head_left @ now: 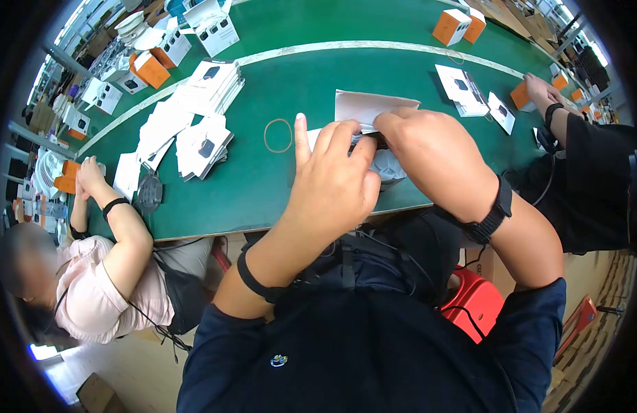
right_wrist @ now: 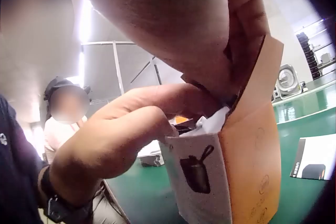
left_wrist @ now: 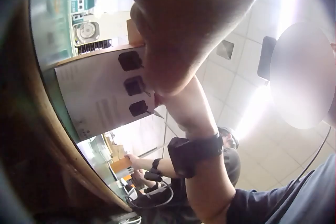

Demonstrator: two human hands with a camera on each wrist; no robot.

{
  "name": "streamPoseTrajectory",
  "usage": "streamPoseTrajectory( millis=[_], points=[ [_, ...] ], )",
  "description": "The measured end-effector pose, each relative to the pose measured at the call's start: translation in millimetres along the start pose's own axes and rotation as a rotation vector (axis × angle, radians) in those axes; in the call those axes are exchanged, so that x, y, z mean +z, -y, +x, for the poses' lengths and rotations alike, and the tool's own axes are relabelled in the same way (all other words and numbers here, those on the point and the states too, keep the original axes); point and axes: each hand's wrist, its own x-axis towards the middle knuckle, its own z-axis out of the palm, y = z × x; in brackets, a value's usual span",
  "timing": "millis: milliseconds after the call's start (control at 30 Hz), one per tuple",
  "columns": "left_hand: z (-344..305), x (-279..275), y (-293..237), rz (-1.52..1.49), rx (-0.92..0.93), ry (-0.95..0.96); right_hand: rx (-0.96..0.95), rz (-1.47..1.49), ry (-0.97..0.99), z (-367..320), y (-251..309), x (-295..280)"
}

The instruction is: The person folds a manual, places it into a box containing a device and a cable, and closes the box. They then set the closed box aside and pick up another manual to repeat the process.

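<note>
A white-and-orange cardboard box with printed device pictures stands upright at the table's front edge, its lid flap raised. My left hand grips the box at its top rim, fingers bent over the edge and little finger sticking out. Into the box's mouth reaches my right hand, its fingertips hidden inside beside the flap; I cannot tell what they hold. White crumpled wrapping shows at the opening. The left wrist view shows the box's printed white side below the hand.
Stacks of white printed booklets lie to the left, near a rubber band. More booklets lie to the right. Orange-and-white boxes stand beyond the white line. People sit on both sides, a dark device near the left one.
</note>
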Motion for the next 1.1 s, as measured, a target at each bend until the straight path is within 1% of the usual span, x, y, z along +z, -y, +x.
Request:
streamPoseTrajectory(
  millis=[33, 100, 133, 200, 233, 300, 333, 400, 533, 600, 667, 733, 767, 800, 833, 867, 900, 933, 967, 1033, 1067, 1100],
  points=[
    [0.7, 0.4, 0.2, 0.008, -0.001, -0.012, 0.004, -0.001, -0.001, -1.1, 0.1, 0.8],
    [1.4, -1.0, -0.2, -0.004, -0.009, -0.004, -0.008, -0.008, -0.110, -3.4, 1.3, 1.8],
    [1.5, -2.0, 0.2, -0.015, -0.021, 0.003, -0.010, -0.007, -0.110, -4.3, 1.4, 0.5],
    [1.4, -2.9, 0.2, -0.026, -0.036, 0.009, -0.111, -0.009, -0.250, -7.2, -1.4, -3.8],
    [1.0, -2.8, 0.2, -0.041, -0.044, 0.016, -0.112, -0.008, -0.247, -7.8, -5.7, -1.1],
    [0.6, -0.5, 1.4, -0.051, -0.050, 0.005, -0.148, -0.057, -0.163, -10.3, -15.0, 8.5],
    [1.0, 0.6, 2.1, -0.057, -0.055, -0.010, -0.143, -0.057, -0.161, -11.6, -14.3, 10.3],
    [1.5, 0.7, 4.1, -0.050, -0.040, -0.010, -0.066, -0.022, -0.107, -14.0, -9.1, 13.4],
    [-1.7, 1.5, 6.4, -0.036, -0.011, -0.023, -0.006, 0.032, -0.101, -17.0, -5.5, 19.5],
    [-1.9, 4.6, 7.4, -0.019, 0.010, -0.041, -0.010, 0.027, -0.206, -18.1, -2.6, 21.7],
    [-2.1, 3.6, 8.9, 0.003, 0.027, -0.059, 0.002, 0.043, -0.189, -21.8, -4.1, 18.6],
    [-4.7, -3.7, 12.5, 0.001, 0.083, -0.081, 0.002, 0.064, -0.174, -26.9, -8.7, 18.5],
    [-13.2, -4.4, 22.2, 0.005, 0.079, -0.081, -0.001, 0.100, -0.244, -32.4, -15.6, 17.8],
    [-25.9, -1.9, 37.7, -0.069, 0.079, -0.228, -0.005, 0.133, -0.315, -38.5, -24.1, 16.7],
    [-32.7, 0.3, 48.5, -0.142, 0.079, -0.376, -0.009, 0.133, -0.315, -49.3, -36.9, 23.9],
    [-34.1, 0.9, 52.5, -0.139, 0.075, -0.378, 0.144, 0.463, -0.427, -64.0, -51.4, 40.3],
    [-35.0, 1.5, 55.4, -0.484, -0.169, -0.385, 0.302, 0.794, -0.529, -72.9, -58.7, 54.4],
    [-35.6, 1.4, 56.9, -0.827, -0.416, -0.383, 0.419, 1.077, -0.500, -75.0, -56.3, 62.0],
    [-32.3, 1.2, 59.6, -0.823, -0.418, -0.384, 0.417, 1.081, -0.498, -75.2, -53.7, 69.1],
    [-17.5, 0.6, 67.0, -1.280, -0.599, 0.052, 0.463, 1.461, -0.313, -74.1, -48.2, 83.7],
    [-9.3, 0.5, 64.5, -1.299, -0.644, 0.176, 0.454, 1.430, -0.250, -75.7, -47.2, 95.2],
    [-1.9, 4.1, 62.4, -1.295, -0.643, 0.175, 0.446, 1.508, -0.235, -70.3, -35.3, 93.3]
  ],
)
